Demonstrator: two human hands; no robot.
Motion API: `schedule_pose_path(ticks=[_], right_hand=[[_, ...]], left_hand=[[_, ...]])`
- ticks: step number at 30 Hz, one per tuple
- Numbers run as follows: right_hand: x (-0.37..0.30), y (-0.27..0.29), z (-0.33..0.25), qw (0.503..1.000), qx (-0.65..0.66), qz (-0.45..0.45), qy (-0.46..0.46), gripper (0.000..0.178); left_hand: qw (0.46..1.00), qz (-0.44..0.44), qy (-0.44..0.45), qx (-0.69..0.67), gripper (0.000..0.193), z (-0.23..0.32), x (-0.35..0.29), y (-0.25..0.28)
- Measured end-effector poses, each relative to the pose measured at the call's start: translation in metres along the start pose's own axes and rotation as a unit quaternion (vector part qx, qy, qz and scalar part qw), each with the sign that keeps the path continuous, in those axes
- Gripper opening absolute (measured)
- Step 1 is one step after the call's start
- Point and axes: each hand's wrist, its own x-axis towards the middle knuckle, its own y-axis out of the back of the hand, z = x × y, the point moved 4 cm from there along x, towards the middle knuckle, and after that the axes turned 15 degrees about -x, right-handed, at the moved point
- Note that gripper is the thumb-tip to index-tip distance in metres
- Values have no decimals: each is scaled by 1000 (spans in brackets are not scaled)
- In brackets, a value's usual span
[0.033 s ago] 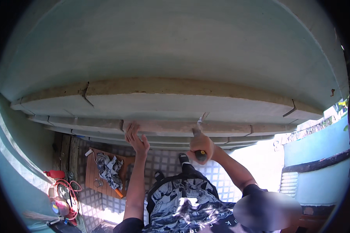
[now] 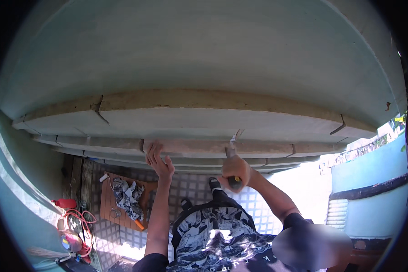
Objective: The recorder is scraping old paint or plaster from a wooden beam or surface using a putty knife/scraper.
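My right hand [image 2: 238,173] is closed around a dark handle with a yellow spot on its end. A flat grey blade [image 2: 230,150] sticks out beyond the fist, so the tool looks like a putty knife or scraper. Its tip meets the second ledge [image 2: 190,146] of a pale green wall, just below a shiny whitish mark [image 2: 234,136]. Further left, my left hand [image 2: 160,164] rests its fingertips on the same ledge, fingers stretched out and holding nothing.
A thicker ledge [image 2: 213,100] juts out above. At lower left, a small wooden table [image 2: 108,206] carries crumpled newspaper [image 2: 128,199] and an orange-handled tool [image 2: 139,224]. Beside it are a red hose [image 2: 70,217] and a red bottle [image 2: 64,203]. My feet stand on checkered tiles [image 2: 199,183].
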Motion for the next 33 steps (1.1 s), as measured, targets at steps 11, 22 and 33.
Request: schedule_pose_path(ticks=[11, 22, 33], right_hand=[[10, 1, -3, 999, 4, -23, 37, 30], [7, 2, 16, 999, 23, -37, 4, 31], [-34, 32, 22, 998, -56, 35, -15, 30]], left_hand=[[1000, 9, -9, -10, 43, 1, 0, 0], [1000, 3, -10, -12, 42, 1, -1, -1], [1000, -10, 6, -5, 43, 2, 0, 5]])
